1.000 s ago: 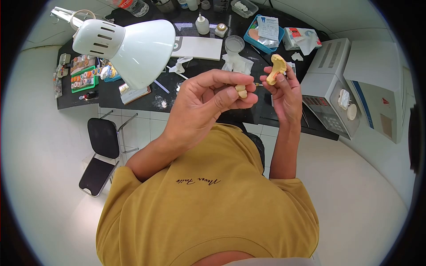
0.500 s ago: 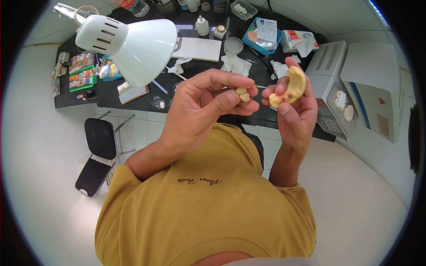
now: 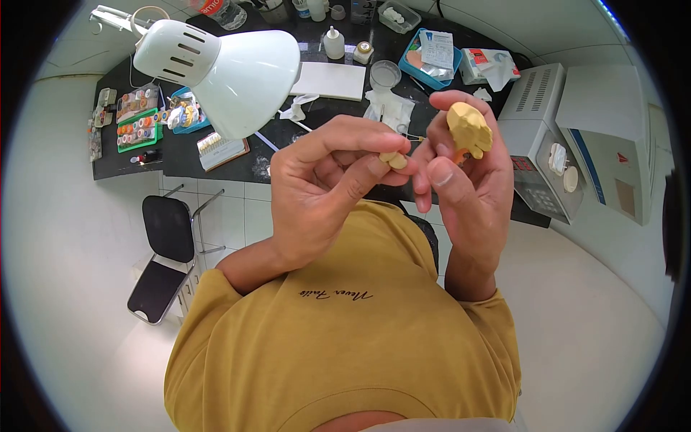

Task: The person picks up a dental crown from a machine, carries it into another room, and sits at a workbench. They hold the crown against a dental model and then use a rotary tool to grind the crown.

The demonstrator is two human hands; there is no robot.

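Between the thumb and fingertips of my left hand (image 3: 327,183) is a small cream dental bridge (image 3: 393,160), looking like several joined tooth crowns. My right hand (image 3: 471,187) holds a yellow plaster dental model (image 3: 469,129), now turned so its tooth shapes face me at an angle. A bit of orange shows low on the model, partly behind my fingers. The two hands are held close together above the near edge of the bench, with the bridge and the model apart.
A white desk lamp (image 3: 248,79) reaches over the black bench (image 3: 194,162) at the left. Behind my hands lie a white tile (image 3: 329,80) and tissue (image 3: 392,108). A blue basket (image 3: 430,81) and a white furnace-like machine (image 3: 536,133) stand to the right. A black chair (image 3: 168,229) is at lower left.
My right hand has turned the dental model, so a different side faces me and the orange part is mostly hidden. My left hand keeps its pinch on the bridge, barely shifted.
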